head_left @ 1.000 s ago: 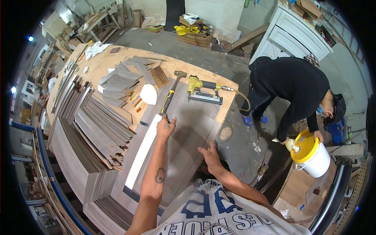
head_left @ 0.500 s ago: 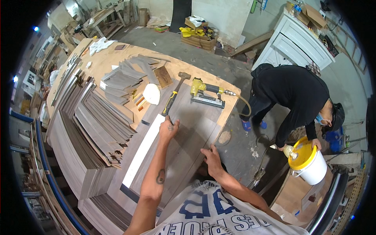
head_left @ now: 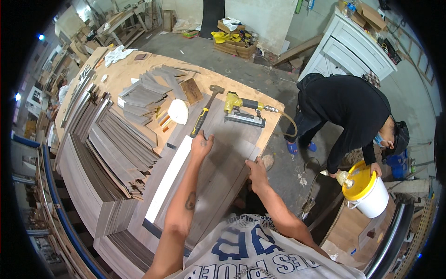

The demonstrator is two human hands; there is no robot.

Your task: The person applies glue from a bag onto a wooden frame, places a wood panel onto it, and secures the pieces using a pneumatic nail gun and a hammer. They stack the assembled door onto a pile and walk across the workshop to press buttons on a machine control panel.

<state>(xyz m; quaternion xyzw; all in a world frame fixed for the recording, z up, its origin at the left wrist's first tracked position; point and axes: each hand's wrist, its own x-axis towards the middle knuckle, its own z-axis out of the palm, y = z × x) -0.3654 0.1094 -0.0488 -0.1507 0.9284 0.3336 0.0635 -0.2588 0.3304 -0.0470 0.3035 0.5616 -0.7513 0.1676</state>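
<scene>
A large grey wood-grain panel (head_left: 218, 162) lies in front of me on the table, with a long white strip (head_left: 169, 181) along its left part. My left hand (head_left: 201, 145) rests at the strip's far end, thumb and forefinger apart, just below the handle of a hammer (head_left: 202, 116). My right hand (head_left: 257, 173) is closed at the panel's right edge near its far corner, fingertips on the edge. A yellow-green air nailer (head_left: 243, 109) with a hose lies beyond the panel's middle.
Stacks of grey boards (head_left: 111, 153) cover the table's left side, with cut pieces (head_left: 144, 95) and a white cup-like container (head_left: 178, 112) behind. At right, a person in black (head_left: 348, 102) bends over a white bucket (head_left: 371, 200) with a yellow lid. A white cabinet (head_left: 348, 51) stands behind.
My right hand has moved forward along the panel's right edge, and its spread fingers have closed at the edge. My left hand has shifted slightly forward. The hammer and nailer remain in place.
</scene>
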